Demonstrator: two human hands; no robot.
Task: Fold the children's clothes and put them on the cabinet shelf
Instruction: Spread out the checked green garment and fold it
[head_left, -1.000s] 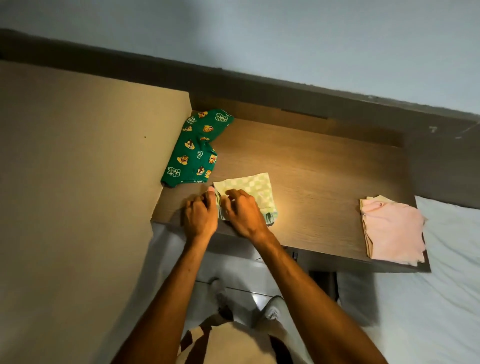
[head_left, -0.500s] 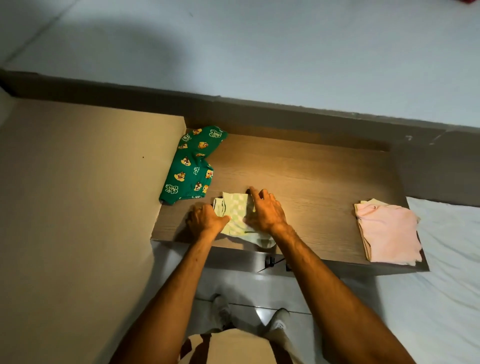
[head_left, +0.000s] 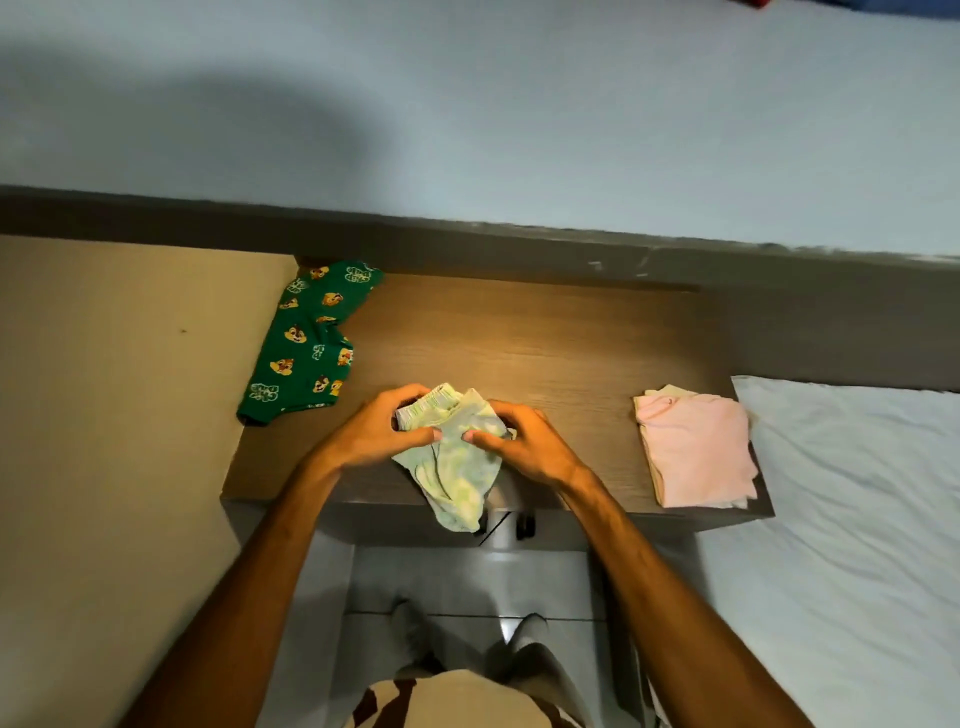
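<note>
A small pale green patterned garment (head_left: 457, 467) is held above the front edge of the wooden cabinet shelf (head_left: 545, 358). My left hand (head_left: 371, 434) grips its left side at the striped waistband. My right hand (head_left: 524, 441) pinches its right side. The lower part of the garment hangs loose past the shelf's front edge. A dark green garment with cartoon prints (head_left: 306, 345) lies unfolded at the shelf's left end. A folded pink garment (head_left: 696, 449) lies on a small stack at the right end.
A tall beige cabinet side panel (head_left: 114, 441) stands to the left of the shelf. A bed with a white sheet (head_left: 852, 545) is at the right. A pale wall (head_left: 467, 114) rises behind the shelf. My feet stand on the tiled floor (head_left: 467, 597) below.
The pale green garment lay flat on the shelf under both hands; now both hands have lifted it and it hangs partly unfolded over the front edge.
</note>
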